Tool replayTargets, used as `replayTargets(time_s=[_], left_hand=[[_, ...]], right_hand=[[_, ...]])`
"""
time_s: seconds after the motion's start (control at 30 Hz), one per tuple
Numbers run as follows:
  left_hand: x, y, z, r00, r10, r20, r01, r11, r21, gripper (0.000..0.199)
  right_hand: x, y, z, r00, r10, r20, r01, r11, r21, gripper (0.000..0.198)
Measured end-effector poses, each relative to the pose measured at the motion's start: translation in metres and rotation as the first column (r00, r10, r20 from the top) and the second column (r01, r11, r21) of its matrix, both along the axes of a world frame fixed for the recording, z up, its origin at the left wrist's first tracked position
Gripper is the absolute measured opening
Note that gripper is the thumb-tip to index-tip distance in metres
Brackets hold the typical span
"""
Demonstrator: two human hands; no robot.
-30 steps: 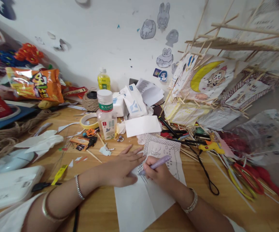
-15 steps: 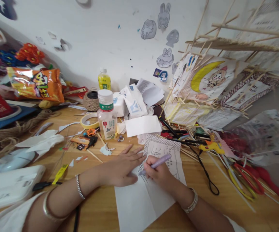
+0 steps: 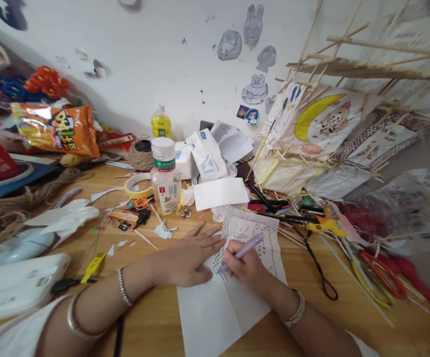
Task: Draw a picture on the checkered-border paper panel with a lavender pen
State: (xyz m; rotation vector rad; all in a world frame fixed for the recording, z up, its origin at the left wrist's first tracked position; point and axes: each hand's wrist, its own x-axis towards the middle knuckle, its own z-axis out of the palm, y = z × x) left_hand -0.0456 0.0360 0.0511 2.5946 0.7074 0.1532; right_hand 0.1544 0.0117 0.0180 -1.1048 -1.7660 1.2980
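A sheet of white paper [image 3: 224,317] lies on the wooden table, its upper part bearing a black line drawing with a cross-hatched border and written characters. My left hand [image 3: 190,255] rests flat on the sheet's left edge, fingers stretched out. In my right hand [image 3: 246,267] is a purple pen [image 3: 250,246], gripped between thumb and fingers. The pen's tip meets the paper at the hatched left border, close to my left thumb. My right palm covers part of the drawing.
Behind the sheet stand a clear bottle [image 3: 165,186], yellow tape [image 3: 137,185] and tissue packs [image 3: 209,156]. A stick frame with drawn panels [image 3: 321,119] rises at right, near scissors [image 3: 384,275] and a yellow glue gun [image 3: 326,226]. At left are a mouse [image 3: 23,245] and white power bank [image 3: 21,285].
The pen tip has shifted slightly right and down along the hatched border, my right hand moving with it. My left hand stays in place.
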Motion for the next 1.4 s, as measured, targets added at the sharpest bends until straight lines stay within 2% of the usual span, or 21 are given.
replayTargets(time_s=[0.7, 0.97, 1.23, 1.4], left_hand=[[-0.0006, 0.0007, -0.002, 1.0, 0.001, 0.003, -0.001, 1.0, 0.005, 0.069], [-0.0003, 0.0004, -0.0013, 1.0, 0.004, -0.023, -0.003, 1.0, 0.004, 0.07], [-0.0018, 0.0023, -0.006, 1.0, -0.011, 0.012, 0.01, 1.0, 0.013, 0.072], [-0.0019, 0.0017, -0.0043, 1.0, -0.005, 0.003, 0.005, 1.0, 0.009, 0.071]], right_hand=[[-0.0021, -0.0009, 0.0041, 1.0, 0.004, 0.029, -0.005, 0.999, 0.037, 0.026], [-0.0008, -0.0004, 0.0006, 1.0, -0.01, 0.03, 0.01, 1.0, 0.022, 0.026], [-0.0004, -0.001, 0.0051, 0.998, -0.05, -0.032, 0.048, 0.997, -0.063, 0.026], [-0.0018, -0.0031, 0.0017, 0.999, 0.004, -0.034, -0.006, 0.999, -0.039, 0.028]])
